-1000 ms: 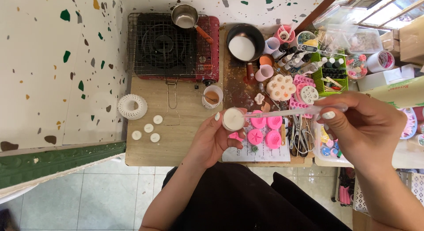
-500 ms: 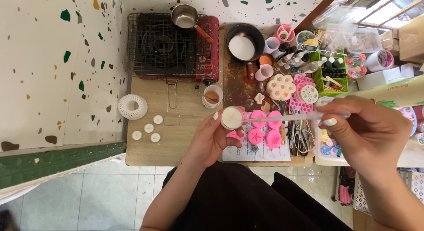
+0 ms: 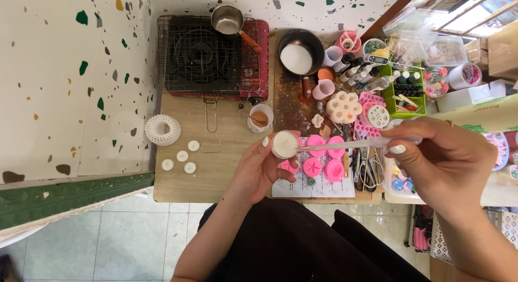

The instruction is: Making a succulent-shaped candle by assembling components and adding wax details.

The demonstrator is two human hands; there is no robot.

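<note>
the small round white cup of pale wax (image 3: 284, 144) sits raised above the wooden table (image 3: 216, 168), pinched at its rim by the left hand (image 3: 261, 171), whose fingers curl closed around it. a long clear plastic pipette (image 3: 356, 143) reaches across to it, its thin tip touching or just over the cup's right edge; the right hand (image 3: 448, 160) grips the bulb end between thumb and fingers, closed on it.

just below the cup lie pink silicone moulds (image 3: 322, 158) on a printed sheet of paper (image 3: 313, 187). their cavities look unfilled, though that is hard to judge at this size, so the work seems to be at an early stage: liquid is being drawn or dropped at the cup, and the moulds are not yet poured. further out, four small white wax discs (image 3: 181, 159) and a white lattice ring (image 3: 162, 129) lie finished-looking on the left, near a red portable gas stove (image 3: 210, 55) with a small steel saucepan (image 3: 226, 20), and a black pot holding white wax (image 3: 298, 52).

whether the pipette holds liquid cannot be made out. the clutter at right is cut off by the frame, and the right hand hides part of it.
</note>
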